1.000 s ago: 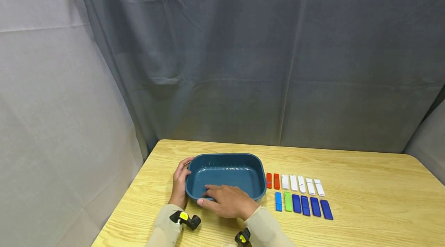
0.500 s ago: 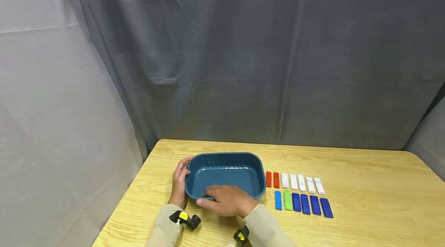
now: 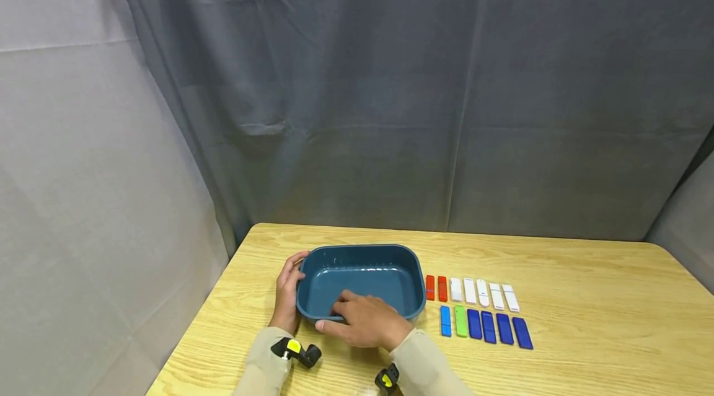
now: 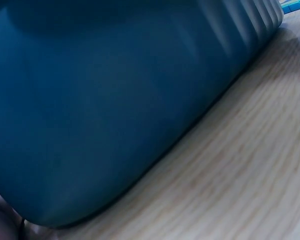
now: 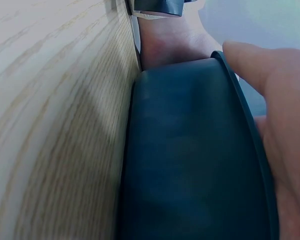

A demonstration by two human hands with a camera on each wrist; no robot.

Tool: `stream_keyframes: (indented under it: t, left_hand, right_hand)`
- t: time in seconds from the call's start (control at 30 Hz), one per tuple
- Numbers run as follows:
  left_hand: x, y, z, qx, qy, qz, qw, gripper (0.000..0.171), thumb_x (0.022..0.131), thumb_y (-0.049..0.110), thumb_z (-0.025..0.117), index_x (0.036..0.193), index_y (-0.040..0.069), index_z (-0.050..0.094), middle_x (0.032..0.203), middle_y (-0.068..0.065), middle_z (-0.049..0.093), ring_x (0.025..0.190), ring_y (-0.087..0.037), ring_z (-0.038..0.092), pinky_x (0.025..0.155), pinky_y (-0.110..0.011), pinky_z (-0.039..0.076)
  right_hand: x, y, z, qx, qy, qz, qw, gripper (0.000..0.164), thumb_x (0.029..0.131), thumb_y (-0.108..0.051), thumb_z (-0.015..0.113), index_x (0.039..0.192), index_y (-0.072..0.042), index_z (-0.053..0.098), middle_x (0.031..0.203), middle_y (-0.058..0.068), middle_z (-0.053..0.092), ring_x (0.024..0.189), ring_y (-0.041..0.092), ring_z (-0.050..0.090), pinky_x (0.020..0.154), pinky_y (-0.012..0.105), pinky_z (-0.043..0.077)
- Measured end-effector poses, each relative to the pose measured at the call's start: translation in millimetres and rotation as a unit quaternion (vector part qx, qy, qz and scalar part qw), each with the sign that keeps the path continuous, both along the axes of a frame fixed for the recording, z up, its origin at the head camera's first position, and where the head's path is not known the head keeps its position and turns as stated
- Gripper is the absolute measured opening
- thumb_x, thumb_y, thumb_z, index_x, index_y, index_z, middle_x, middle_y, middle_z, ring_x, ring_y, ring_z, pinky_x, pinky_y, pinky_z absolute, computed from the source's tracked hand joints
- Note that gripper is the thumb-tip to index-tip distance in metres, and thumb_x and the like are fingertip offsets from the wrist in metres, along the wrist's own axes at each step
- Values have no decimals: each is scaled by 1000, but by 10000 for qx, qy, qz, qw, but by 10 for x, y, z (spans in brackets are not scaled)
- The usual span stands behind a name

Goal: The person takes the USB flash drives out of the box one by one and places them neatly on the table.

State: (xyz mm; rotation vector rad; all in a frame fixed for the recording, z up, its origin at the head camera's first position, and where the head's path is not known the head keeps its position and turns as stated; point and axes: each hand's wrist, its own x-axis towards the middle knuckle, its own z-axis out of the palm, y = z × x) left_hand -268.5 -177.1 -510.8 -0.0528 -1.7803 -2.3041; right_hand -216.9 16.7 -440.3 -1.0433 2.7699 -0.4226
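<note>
A dark teal plastic basin [image 3: 385, 281] sits upright on the wooden table, with nothing visible on the part of its floor that shows. My left hand [image 3: 287, 294] holds the basin's left end, its fingers curved along the outside of the wall and the thumb at the rim. My right hand [image 3: 365, 321] grips the front rim, fingers bent over into the basin and thumb outside. In the right wrist view the thumb [image 5: 250, 65] lies right at the rim; the fingertips inside are hidden. The left wrist view is mostly filled by the basin's outer wall [image 4: 105, 110].
Right of the basin, small flat sticks lie in two rows. The back row has two red sticks [image 3: 442, 289] and several white ones [image 3: 470, 291]. In front are a light blue stick [image 3: 445, 321], a green one [image 3: 460, 321] and several dark blue ones [image 3: 488, 327]. Grey curtains surround the table.
The right index finger has drawn up and bent more at the front rim. Both hands and the basin otherwise stay in place, and the sticks have not moved.
</note>
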Motion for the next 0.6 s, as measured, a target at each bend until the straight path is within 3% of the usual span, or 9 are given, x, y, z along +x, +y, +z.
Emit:
stream_keyframes:
  t: [0.6]
  left_hand:
    - [6, 3, 10, 124, 15, -56, 9999, 46, 88, -1, 37, 132, 1, 51, 135, -18, 53, 126, -31, 48, 104, -47, 33]
  right_hand:
    - [-18, 22, 0, -368, -185, -97, 9991, 67, 89, -68, 41, 106, -12, 73, 106, 2, 62, 85, 13, 60, 71, 34, 50]
